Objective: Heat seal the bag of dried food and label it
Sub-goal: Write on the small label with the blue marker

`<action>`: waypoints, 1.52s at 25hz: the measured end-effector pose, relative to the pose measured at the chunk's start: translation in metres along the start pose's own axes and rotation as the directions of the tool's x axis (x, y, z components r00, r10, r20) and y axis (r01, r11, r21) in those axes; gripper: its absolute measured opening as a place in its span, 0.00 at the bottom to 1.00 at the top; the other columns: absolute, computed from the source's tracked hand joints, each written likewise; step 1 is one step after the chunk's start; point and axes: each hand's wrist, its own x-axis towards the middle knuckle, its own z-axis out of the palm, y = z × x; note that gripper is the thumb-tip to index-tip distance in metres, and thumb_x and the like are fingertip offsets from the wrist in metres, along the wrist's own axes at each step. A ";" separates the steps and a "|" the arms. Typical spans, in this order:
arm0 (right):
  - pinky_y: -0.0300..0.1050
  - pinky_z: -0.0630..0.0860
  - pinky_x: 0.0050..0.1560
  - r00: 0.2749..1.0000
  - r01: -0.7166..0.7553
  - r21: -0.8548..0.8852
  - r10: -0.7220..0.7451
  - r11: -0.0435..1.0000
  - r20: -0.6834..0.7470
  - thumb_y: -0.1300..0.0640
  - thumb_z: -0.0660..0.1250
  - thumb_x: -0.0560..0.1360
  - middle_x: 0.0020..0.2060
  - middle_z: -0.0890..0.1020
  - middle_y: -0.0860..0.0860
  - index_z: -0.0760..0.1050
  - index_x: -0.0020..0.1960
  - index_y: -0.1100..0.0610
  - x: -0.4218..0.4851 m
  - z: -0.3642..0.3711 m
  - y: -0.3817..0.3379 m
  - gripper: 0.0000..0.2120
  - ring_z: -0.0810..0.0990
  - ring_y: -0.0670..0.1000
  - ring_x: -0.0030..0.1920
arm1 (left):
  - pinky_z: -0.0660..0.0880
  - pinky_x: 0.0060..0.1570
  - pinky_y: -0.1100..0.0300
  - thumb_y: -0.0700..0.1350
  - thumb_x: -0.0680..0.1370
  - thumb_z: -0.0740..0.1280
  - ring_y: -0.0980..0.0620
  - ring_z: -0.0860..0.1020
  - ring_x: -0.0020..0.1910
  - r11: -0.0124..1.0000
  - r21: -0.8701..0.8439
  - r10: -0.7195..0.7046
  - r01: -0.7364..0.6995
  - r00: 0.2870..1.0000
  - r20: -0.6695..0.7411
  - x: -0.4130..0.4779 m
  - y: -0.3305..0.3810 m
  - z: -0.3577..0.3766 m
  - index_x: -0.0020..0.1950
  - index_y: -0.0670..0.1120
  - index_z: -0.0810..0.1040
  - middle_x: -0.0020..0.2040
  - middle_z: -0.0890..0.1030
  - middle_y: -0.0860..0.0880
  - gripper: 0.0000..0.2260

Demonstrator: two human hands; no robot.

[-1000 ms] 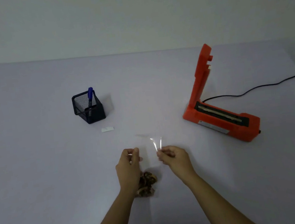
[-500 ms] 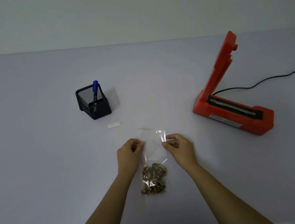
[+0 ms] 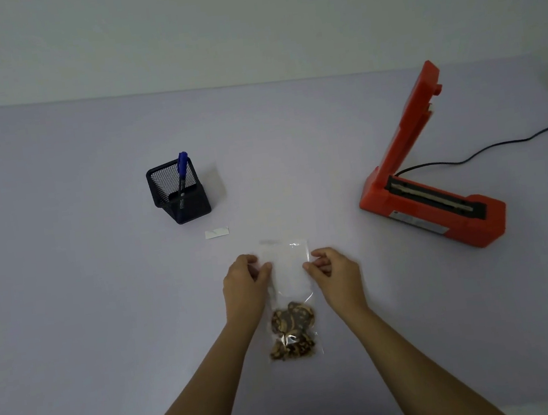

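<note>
Pinching the clear bag point(image 3: 287, 274) flat on the near tabletop point(image 3: 70, 301), the left hand point(image 3: 244, 285) and right hand point(image 3: 338, 275) should keep its empty top smooth for the sealer point(image 3: 430, 202) at right.

From where I watched, the table point(image 3: 70, 301) lay open at 9 o'clock of the bag point(image 3: 290, 295), and again at 3 o'clock below the heat sealer point(image 3: 434, 201). At 11 o'clock the mesh pen holder point(image 3: 179, 193) stood with a blue marker point(image 3: 182, 170) poking up, a small label point(image 3: 217, 233) lying flat just before it. The sealer's raised arm point(image 3: 410, 121) stood tall at 2 o'clock, its cable point(image 3: 486, 148) trailing away behind. Between holder and sealer, toward 12 o'clock, a wide lane ran clear.
</note>
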 end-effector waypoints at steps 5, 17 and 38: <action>0.31 0.75 0.41 0.992 0.075 -0.003 -0.075 0.997 -0.098 0.56 0.68 0.74 0.37 0.80 0.48 0.78 0.52 0.58 -0.003 -0.012 -0.017 0.09 0.77 0.42 0.38 | 0.70 0.43 0.65 0.49 0.78 0.64 0.53 0.76 0.43 0.994 -0.109 -0.004 -0.002 0.999 -0.053 -0.001 0.003 -0.025 0.59 0.43 0.75 0.46 0.79 0.49 0.14; 0.36 0.73 0.52 0.915 0.391 -0.038 -0.384 0.920 0.126 0.56 0.63 0.77 0.52 0.82 0.55 0.78 0.57 0.59 0.064 0.059 -0.149 0.12 0.80 0.48 0.48 | 0.70 0.60 0.48 0.50 0.82 0.52 0.40 0.74 0.60 0.990 -0.143 -0.051 0.014 0.964 -0.261 0.087 0.001 -0.141 0.66 0.37 0.69 0.62 0.76 0.38 0.21; 0.38 0.76 0.48 0.902 0.422 0.146 -0.430 0.895 0.029 0.53 0.66 0.75 0.41 0.83 0.52 0.79 0.47 0.53 0.136 0.065 -0.239 0.05 0.81 0.49 0.41 | 0.61 0.68 0.55 0.51 0.82 0.52 0.44 0.65 0.70 0.989 -0.055 0.125 -0.136 0.979 -0.163 0.124 0.017 -0.148 0.73 0.39 0.61 0.71 0.67 0.41 0.23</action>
